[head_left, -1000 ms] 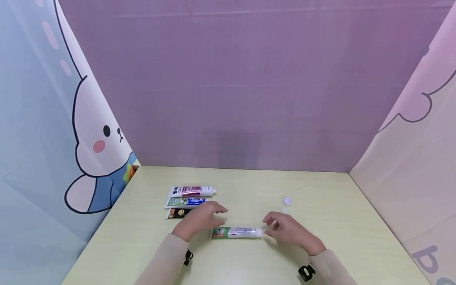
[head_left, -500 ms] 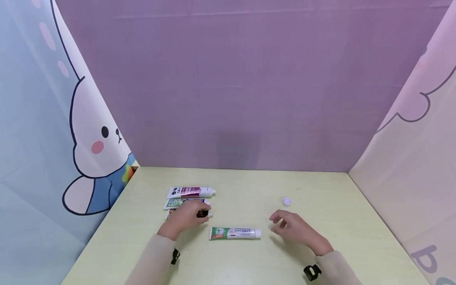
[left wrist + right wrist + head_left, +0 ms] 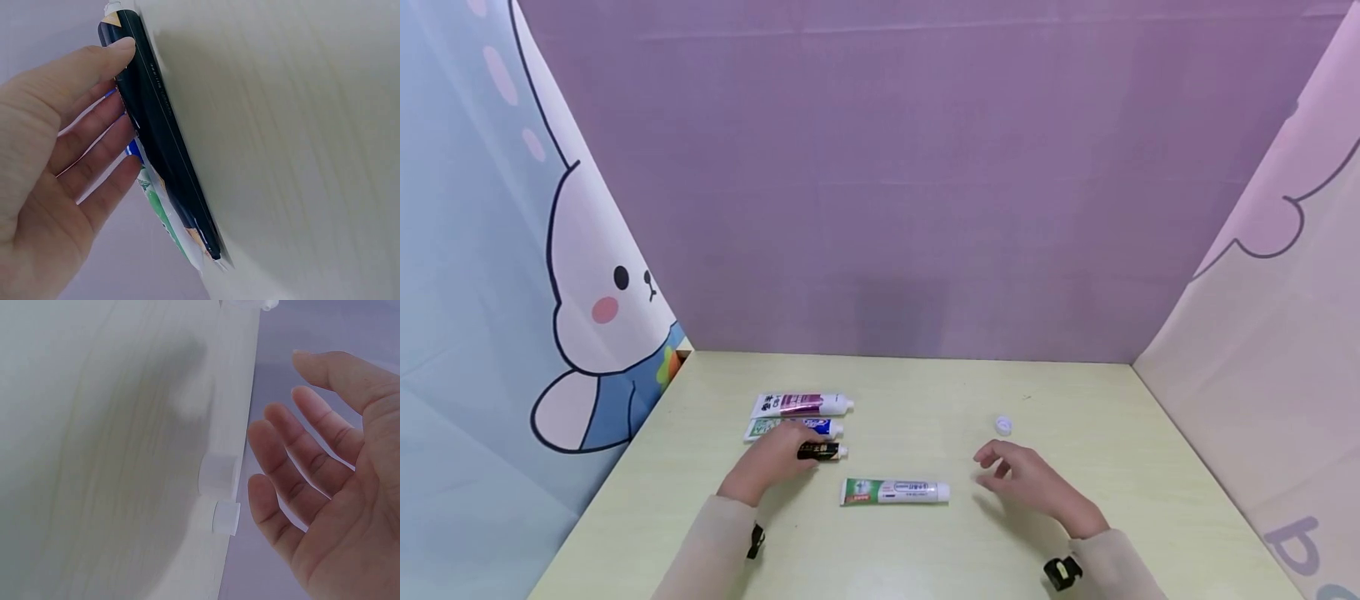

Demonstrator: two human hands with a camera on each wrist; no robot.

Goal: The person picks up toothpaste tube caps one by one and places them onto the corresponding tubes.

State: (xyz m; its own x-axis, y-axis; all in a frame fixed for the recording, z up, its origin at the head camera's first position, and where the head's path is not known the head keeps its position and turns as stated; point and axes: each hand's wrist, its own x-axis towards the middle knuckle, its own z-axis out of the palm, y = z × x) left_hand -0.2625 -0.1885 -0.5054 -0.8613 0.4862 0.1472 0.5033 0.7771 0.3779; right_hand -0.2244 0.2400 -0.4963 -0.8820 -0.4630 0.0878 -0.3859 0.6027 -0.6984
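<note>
Left grip (image 3: 771, 461), head view: thumb and fingers pinch a black tube (image 3: 822, 452) beside a blue-green tube (image 3: 822, 427) and a purple-white tube (image 3: 801, 405); the fourth, a green-white tube (image 3: 895, 492), lies nearer the person. Left wrist: thumb overlies the black tube. Right wrist: right grip (image 3: 356, 506) relaxed near a large cap (image 3: 219, 475) and a small cap (image 3: 226, 519); head view shows one.
</note>
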